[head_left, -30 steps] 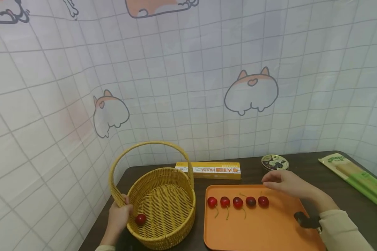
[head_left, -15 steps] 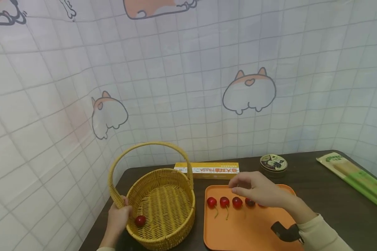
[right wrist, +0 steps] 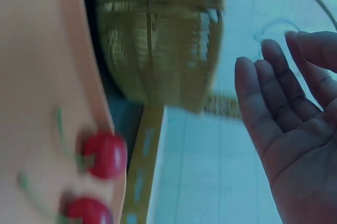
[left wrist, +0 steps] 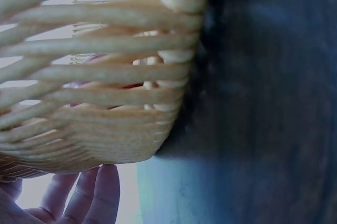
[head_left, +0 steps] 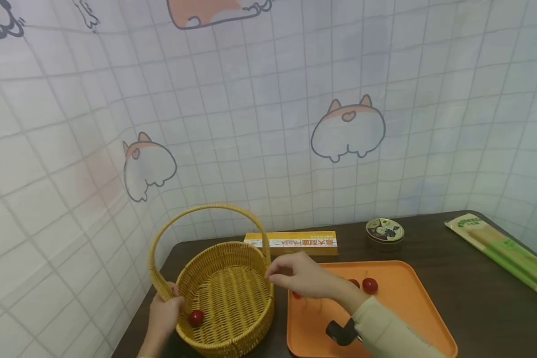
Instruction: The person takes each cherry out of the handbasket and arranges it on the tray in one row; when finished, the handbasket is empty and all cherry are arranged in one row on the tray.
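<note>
A yellow woven basket (head_left: 225,343) with a tall arched handle stands at the left. One red cherry (head_left: 196,317) lies inside it, by the near left wall. My left hand (head_left: 163,313) grips the basket at the foot of its handle; the left wrist view shows those fingers (left wrist: 102,197) against the weave. My right hand (head_left: 302,276) hovers between the basket and an orange tray (head_left: 398,323), thumb and forefinger brought close, with no object visible between them. Cherries (head_left: 370,285) sit in a row on the tray, partly hidden behind that hand. Two stemmed cherries (right wrist: 105,155) show in the right wrist view.
Behind the tray lie a yellow pasta box (head_left: 291,243) and a round tin (head_left: 385,233). A green and cream packet (head_left: 501,248) lies along the right side of the dark table (head_left: 434,248). A patterned curtain (head_left: 250,124) encloses the back and left.
My right hand has travelled left from the tray's far right corner, over the cherries, to the basket's right rim. My left hand keeps its grip on the basket.
</note>
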`<state>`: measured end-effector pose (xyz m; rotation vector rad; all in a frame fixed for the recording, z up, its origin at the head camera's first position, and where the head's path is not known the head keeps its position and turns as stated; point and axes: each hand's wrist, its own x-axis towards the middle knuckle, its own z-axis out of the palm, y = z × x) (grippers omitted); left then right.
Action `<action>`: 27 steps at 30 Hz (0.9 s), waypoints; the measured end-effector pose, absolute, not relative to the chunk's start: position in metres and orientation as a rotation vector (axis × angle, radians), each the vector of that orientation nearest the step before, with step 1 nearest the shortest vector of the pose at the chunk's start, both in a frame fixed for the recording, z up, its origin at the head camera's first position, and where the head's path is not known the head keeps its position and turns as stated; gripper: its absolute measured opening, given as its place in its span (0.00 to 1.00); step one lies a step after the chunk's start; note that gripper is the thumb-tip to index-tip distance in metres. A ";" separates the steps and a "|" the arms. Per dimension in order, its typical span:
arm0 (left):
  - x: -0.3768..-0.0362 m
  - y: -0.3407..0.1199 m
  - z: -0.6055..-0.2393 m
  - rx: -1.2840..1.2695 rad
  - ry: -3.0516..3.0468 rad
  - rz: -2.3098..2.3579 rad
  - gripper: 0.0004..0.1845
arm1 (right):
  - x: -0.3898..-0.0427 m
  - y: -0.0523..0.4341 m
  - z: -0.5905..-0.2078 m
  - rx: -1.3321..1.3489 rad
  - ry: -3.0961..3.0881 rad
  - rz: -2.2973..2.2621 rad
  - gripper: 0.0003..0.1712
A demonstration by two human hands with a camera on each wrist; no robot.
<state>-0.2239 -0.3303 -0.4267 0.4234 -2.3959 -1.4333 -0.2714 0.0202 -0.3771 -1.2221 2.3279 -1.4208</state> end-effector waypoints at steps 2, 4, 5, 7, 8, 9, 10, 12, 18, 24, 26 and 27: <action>-0.224 -0.330 -0.426 0.416 -2.387 -1.430 0.10 | -0.272 0.005 -0.376 -1.266 2.287 -1.401 0.10; -0.225 -0.330 -0.426 0.404 -2.380 -1.434 0.10 | -0.272 -0.010 -0.377 -1.316 2.262 -1.364 0.11; -0.225 -0.331 -0.426 0.402 -2.381 -1.435 0.10 | -0.272 -0.017 -0.378 -1.332 2.253 -1.346 0.11; -0.226 -0.331 -0.427 0.409 -2.388 -1.435 0.10 | -0.273 -0.031 -0.381 -1.365 2.242 -1.335 0.11; -0.226 -0.331 -0.427 0.410 -2.391 -1.438 0.11 | -0.273 -0.038 -0.383 -1.367 2.249 -1.339 0.11; -0.226 -0.331 -0.428 0.415 -2.391 -1.442 0.11 | -0.272 -0.044 -0.385 -1.372 2.251 -1.351 0.10; -0.226 -0.331 -0.429 0.420 -2.390 -1.443 0.11 | -0.272 -0.050 -0.386 -1.372 2.247 -1.369 0.10; -0.225 -0.331 -0.430 0.429 -2.390 -1.440 0.11 | -0.273 -0.061 -0.390 -1.367 2.239 -1.393 0.10; -0.221 -0.332 -0.429 0.443 -2.405 -1.408 0.10 | -0.272 -0.087 -0.395 -1.363 2.213 -1.367 0.10; -0.222 -0.331 -0.430 0.448 -2.391 -1.415 0.11 | -0.269 -0.106 -0.399 -1.401 2.268 -1.334 0.10; -0.223 -0.329 -0.430 0.444 -2.373 -1.427 0.11 | -0.271 -0.111 -0.401 -1.415 2.302 -1.257 0.12; -0.224 -0.327 -0.431 0.441 -2.365 -1.436 0.12 | -0.272 -0.113 -0.402 -1.410 2.317 -1.210 0.14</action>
